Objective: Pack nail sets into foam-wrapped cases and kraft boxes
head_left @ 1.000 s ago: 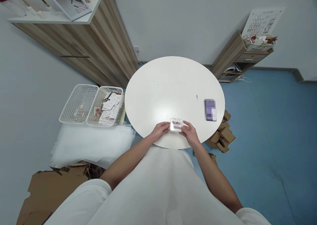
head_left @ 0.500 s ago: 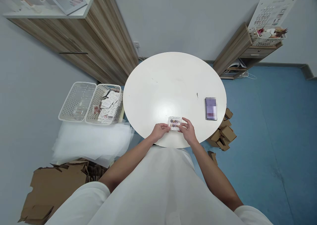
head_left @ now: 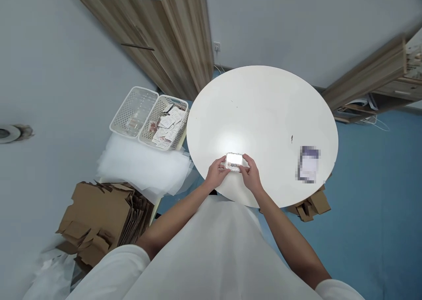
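A small clear plastic case (head_left: 234, 161) is held between my two hands over the near edge of the round white table (head_left: 263, 111). Bright glare covers its upper part, and a row of small dark and coloured round pieces shows below the glare. My left hand (head_left: 217, 173) is closed on the case's left side, fingers at the edge and thumb at the lower corner. On the right side, my right hand (head_left: 251, 173) grips it the same way, with thumb in front and fingers behind.
A blurred purple-and-white item (head_left: 308, 164) lies at the table's right. Left of the table stand a basket of cards (head_left: 180, 139) and a second white basket (head_left: 123, 135). Plastic sheets (head_left: 141, 163) and flattened cardboard (head_left: 99, 207) lie nearer. Cardboard boxes (head_left: 318, 203) sit on the floor right.
The view has turned to the left, so table and baskets appear shifted right. Both hands still hold the case, and glare now covers its upper row of pieces.
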`<move>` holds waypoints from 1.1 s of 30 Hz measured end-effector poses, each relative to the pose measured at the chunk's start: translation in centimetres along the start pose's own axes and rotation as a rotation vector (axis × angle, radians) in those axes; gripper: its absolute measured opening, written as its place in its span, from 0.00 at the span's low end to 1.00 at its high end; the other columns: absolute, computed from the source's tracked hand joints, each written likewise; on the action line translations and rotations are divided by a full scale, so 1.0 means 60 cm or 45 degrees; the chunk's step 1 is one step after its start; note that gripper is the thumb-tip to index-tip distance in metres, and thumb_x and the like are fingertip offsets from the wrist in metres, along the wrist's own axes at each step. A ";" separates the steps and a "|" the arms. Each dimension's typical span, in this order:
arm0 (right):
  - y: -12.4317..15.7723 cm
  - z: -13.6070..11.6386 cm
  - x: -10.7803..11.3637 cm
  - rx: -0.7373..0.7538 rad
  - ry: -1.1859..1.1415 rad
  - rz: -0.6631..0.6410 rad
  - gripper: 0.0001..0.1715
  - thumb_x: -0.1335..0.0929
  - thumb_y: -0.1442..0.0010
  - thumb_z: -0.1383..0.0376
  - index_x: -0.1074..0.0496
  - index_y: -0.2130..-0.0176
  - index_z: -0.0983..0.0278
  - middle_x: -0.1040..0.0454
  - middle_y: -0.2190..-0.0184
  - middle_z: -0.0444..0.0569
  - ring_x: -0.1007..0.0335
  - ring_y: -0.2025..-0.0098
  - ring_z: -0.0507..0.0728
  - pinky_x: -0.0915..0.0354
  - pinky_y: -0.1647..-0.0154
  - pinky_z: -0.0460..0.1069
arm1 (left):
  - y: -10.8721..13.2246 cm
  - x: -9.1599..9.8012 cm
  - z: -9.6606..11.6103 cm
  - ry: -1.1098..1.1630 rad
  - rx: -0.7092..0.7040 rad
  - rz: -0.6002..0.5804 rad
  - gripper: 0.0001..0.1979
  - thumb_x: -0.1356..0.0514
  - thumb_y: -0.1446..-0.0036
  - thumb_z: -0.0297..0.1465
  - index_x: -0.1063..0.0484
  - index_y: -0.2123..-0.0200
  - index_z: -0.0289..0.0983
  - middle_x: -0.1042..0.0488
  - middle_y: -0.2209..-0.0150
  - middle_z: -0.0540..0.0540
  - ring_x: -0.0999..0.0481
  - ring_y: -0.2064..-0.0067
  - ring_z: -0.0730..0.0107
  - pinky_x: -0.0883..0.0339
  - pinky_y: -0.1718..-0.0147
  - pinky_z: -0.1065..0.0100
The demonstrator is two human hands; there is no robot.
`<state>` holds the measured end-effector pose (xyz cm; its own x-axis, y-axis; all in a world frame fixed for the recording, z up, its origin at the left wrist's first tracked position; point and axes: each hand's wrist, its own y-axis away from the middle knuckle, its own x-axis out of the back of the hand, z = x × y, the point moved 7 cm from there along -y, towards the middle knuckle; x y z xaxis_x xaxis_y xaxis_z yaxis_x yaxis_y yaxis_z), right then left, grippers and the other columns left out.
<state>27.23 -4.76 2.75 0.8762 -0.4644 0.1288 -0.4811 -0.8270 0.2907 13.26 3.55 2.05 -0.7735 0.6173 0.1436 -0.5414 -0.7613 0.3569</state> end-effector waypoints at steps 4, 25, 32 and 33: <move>-0.030 -0.025 -0.053 0.103 0.138 -0.116 0.31 0.35 0.46 0.55 0.43 0.44 0.54 0.46 0.41 0.51 0.34 0.54 0.59 0.35 0.54 0.57 | -0.025 0.056 -0.004 0.003 -0.007 0.040 0.29 0.39 0.52 0.30 0.39 0.45 0.42 0.37 0.51 0.42 0.31 0.61 0.70 0.32 0.60 0.65; -0.273 -0.042 -0.295 0.170 0.568 -0.205 0.36 0.34 0.49 0.66 0.45 0.42 0.57 0.46 0.40 0.50 0.44 0.43 0.61 0.43 0.44 0.59 | -0.230 0.293 -0.038 -0.326 -0.008 0.190 0.31 0.42 0.52 0.27 0.42 0.43 0.38 0.40 0.53 0.41 0.35 0.52 0.62 0.40 0.54 0.63; -0.288 -0.036 -0.305 0.206 0.687 -0.162 0.36 0.35 0.48 0.66 0.46 0.42 0.61 0.47 0.40 0.52 0.50 0.40 0.63 0.46 0.42 0.61 | -0.245 0.290 -0.043 -0.412 -0.058 0.174 0.32 0.43 0.51 0.26 0.47 0.42 0.37 0.42 0.50 0.39 0.38 0.47 0.58 0.42 0.50 0.60; -0.288 -0.035 -0.306 0.211 0.708 -0.162 0.35 0.35 0.48 0.66 0.47 0.42 0.61 0.47 0.40 0.53 0.50 0.40 0.63 0.45 0.43 0.61 | -0.244 0.289 -0.043 -0.418 -0.062 0.173 0.32 0.43 0.51 0.26 0.47 0.42 0.38 0.42 0.50 0.40 0.39 0.47 0.59 0.42 0.49 0.60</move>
<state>19.53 18.71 -2.63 0.7894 -0.1596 0.5928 -0.3299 -0.9246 0.1904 6.92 24.90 -3.06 -0.6963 0.5348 0.4786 -0.4623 -0.8443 0.2709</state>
